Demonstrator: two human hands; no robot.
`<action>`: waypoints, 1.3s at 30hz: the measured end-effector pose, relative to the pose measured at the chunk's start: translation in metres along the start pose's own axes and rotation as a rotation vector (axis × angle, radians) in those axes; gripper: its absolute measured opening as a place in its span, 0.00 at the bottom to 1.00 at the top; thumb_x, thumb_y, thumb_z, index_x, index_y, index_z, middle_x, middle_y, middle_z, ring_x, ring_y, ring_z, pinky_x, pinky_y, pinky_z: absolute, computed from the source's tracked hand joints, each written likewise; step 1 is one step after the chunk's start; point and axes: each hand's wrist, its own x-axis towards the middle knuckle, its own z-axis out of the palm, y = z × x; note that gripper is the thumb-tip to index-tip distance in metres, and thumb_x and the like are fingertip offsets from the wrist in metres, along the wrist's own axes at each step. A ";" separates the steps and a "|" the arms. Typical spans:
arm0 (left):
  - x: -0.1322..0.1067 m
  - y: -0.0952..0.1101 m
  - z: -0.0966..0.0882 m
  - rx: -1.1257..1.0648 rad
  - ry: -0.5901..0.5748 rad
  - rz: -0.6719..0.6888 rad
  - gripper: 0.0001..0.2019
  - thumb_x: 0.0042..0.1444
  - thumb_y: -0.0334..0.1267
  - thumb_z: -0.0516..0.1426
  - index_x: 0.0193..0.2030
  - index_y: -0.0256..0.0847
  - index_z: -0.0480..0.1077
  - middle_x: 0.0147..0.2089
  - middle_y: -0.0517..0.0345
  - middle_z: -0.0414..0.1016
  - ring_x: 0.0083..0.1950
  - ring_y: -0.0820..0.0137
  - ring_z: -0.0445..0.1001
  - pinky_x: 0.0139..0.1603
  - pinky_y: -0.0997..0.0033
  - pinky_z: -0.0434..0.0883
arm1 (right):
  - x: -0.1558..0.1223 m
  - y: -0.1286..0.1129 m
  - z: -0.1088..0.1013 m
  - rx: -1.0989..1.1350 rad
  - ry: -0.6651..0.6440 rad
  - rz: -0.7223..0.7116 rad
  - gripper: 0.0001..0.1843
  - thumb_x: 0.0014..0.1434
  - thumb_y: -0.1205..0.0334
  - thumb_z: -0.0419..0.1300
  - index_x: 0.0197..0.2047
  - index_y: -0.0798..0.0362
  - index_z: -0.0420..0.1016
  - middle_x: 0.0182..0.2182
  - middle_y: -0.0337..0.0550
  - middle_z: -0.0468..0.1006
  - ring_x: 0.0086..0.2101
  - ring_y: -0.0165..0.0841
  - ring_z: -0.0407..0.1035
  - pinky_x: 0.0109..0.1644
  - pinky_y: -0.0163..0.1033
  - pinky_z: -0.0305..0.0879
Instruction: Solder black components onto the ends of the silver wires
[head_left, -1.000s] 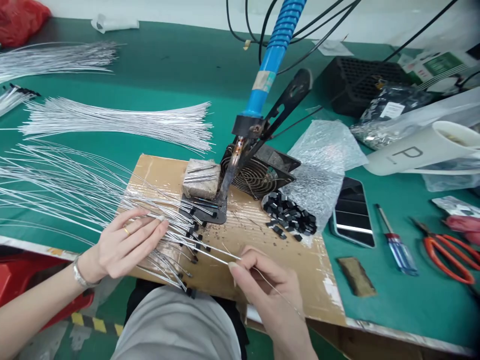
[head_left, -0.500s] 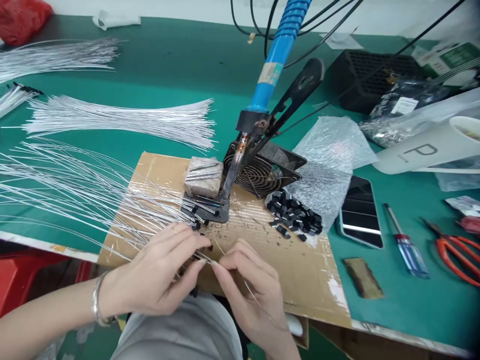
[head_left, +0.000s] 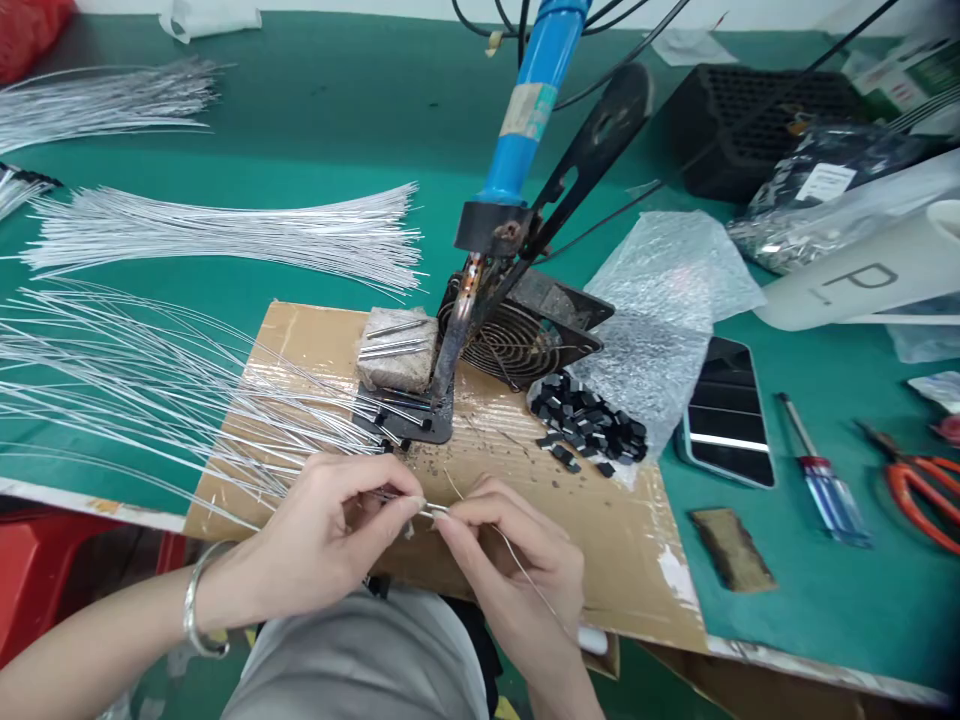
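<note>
My left hand (head_left: 322, 540) and my right hand (head_left: 517, 570) meet fingertip to fingertip above the cardboard. Both pinch a short, thin, pale wire (head_left: 435, 509) that spans the small gap between them. Through my right hand also runs a fine wire (head_left: 529, 580), its free end sticking up past the fingers. Just behind my left hand lie loose white wires (head_left: 225, 400), several with small black ends on the dark metal base (head_left: 442, 425). A blue-handled soldering iron (head_left: 517, 140) is held above it, its tip pointing down near a grey block (head_left: 397, 360) carrying thin metal rods.
A dirty fan (head_left: 517, 340) and a heap of black connectors (head_left: 592, 425) sit right of the iron. Rightward lie bubble wrap (head_left: 652, 290), a phone (head_left: 727, 410), a screwdriver (head_left: 825, 475) and orange-handled scissors (head_left: 922, 495). A white wire bundle (head_left: 232, 235) lies at back left.
Both hands have shifted slightly right, and their fingertips are a little further apart, showing more of the pale wire between them. The camera view has tilted slightly.
</note>
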 end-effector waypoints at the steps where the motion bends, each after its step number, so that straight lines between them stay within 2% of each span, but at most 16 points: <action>1: 0.001 0.001 0.000 -0.012 0.003 -0.004 0.12 0.70 0.38 0.55 0.37 0.38 0.76 0.28 0.60 0.73 0.28 0.73 0.64 0.27 0.74 0.59 | 0.000 0.001 0.001 0.013 0.005 0.028 0.11 0.66 0.68 0.67 0.30 0.50 0.78 0.24 0.35 0.71 0.25 0.28 0.65 0.27 0.34 0.58; 7: 0.004 0.000 0.000 -0.026 -0.039 -0.056 0.12 0.69 0.38 0.56 0.37 0.37 0.78 0.25 0.62 0.71 0.23 0.76 0.58 0.23 0.75 0.55 | 0.001 0.003 0.001 0.057 -0.021 0.098 0.13 0.66 0.63 0.67 0.28 0.51 0.77 0.23 0.36 0.70 0.24 0.29 0.63 0.26 0.35 0.56; 13: 0.001 0.001 0.002 0.067 0.000 -0.078 0.10 0.68 0.36 0.56 0.38 0.41 0.77 0.27 0.61 0.73 0.27 0.73 0.64 0.28 0.73 0.60 | 0.002 0.001 0.002 0.058 -0.024 0.110 0.14 0.70 0.63 0.64 0.30 0.51 0.79 0.24 0.36 0.70 0.26 0.29 0.64 0.29 0.35 0.58; 15: 0.001 0.003 0.003 0.032 0.026 -0.106 0.10 0.68 0.36 0.56 0.36 0.40 0.77 0.25 0.63 0.70 0.26 0.73 0.61 0.26 0.74 0.58 | 0.001 0.003 0.000 0.124 0.017 0.153 0.17 0.73 0.58 0.59 0.34 0.50 0.83 0.26 0.38 0.71 0.27 0.30 0.67 0.29 0.36 0.61; 19: 0.005 0.006 0.001 -0.129 0.066 -0.139 0.09 0.66 0.36 0.57 0.35 0.38 0.76 0.25 0.62 0.69 0.25 0.75 0.60 0.24 0.75 0.56 | 0.001 0.008 -0.004 0.403 0.144 0.291 0.30 0.77 0.43 0.46 0.44 0.49 0.86 0.28 0.40 0.74 0.24 0.32 0.70 0.28 0.38 0.68; 22: 0.006 0.007 0.000 -0.219 0.067 -0.175 0.09 0.65 0.38 0.59 0.34 0.38 0.75 0.25 0.61 0.71 0.25 0.75 0.62 0.24 0.76 0.57 | 0.000 0.009 -0.003 0.452 0.270 0.356 0.27 0.75 0.44 0.52 0.33 0.50 0.81 0.21 0.36 0.67 0.20 0.29 0.63 0.22 0.34 0.61; 24: 0.007 0.007 0.000 -0.224 0.071 -0.189 0.09 0.64 0.39 0.60 0.34 0.38 0.76 0.26 0.60 0.72 0.25 0.75 0.62 0.24 0.75 0.57 | -0.001 0.008 0.001 0.392 0.286 0.351 0.27 0.75 0.47 0.55 0.27 0.51 0.78 0.19 0.36 0.66 0.19 0.28 0.61 0.21 0.34 0.58; 27: 0.007 0.007 0.001 -0.212 0.092 -0.177 0.09 0.63 0.39 0.60 0.34 0.37 0.78 0.27 0.58 0.74 0.25 0.75 0.62 0.24 0.75 0.57 | -0.003 0.005 0.009 0.324 0.234 0.352 0.26 0.74 0.46 0.57 0.31 0.52 0.83 0.21 0.38 0.70 0.21 0.29 0.66 0.23 0.34 0.61; 30: 0.008 0.006 0.001 -0.232 0.107 -0.159 0.09 0.63 0.38 0.60 0.34 0.37 0.77 0.27 0.58 0.74 0.25 0.75 0.62 0.24 0.75 0.57 | -0.004 -0.002 0.018 0.357 0.207 0.396 0.26 0.74 0.43 0.55 0.37 0.51 0.87 0.23 0.40 0.74 0.23 0.30 0.68 0.25 0.34 0.65; 33: 0.009 0.006 0.000 -0.267 0.100 -0.143 0.10 0.65 0.38 0.59 0.33 0.38 0.76 0.26 0.59 0.73 0.25 0.75 0.64 0.23 0.77 0.59 | -0.002 -0.009 0.025 0.401 0.200 0.441 0.26 0.75 0.43 0.55 0.38 0.49 0.89 0.23 0.39 0.75 0.24 0.29 0.69 0.27 0.33 0.66; 37: 0.008 0.007 0.000 -0.275 0.117 -0.119 0.10 0.65 0.37 0.59 0.33 0.39 0.75 0.25 0.60 0.72 0.25 0.74 0.67 0.23 0.77 0.62 | 0.001 -0.016 0.028 0.349 0.170 0.380 0.17 0.72 0.49 0.62 0.39 0.47 0.90 0.24 0.38 0.74 0.25 0.28 0.68 0.29 0.33 0.67; 39: 0.008 0.008 0.000 -0.258 0.126 -0.110 0.10 0.65 0.37 0.59 0.33 0.39 0.75 0.25 0.60 0.72 0.25 0.74 0.67 0.23 0.77 0.63 | 0.001 -0.016 0.028 0.359 0.161 0.398 0.13 0.69 0.51 0.65 0.40 0.46 0.90 0.25 0.38 0.74 0.25 0.28 0.68 0.29 0.33 0.66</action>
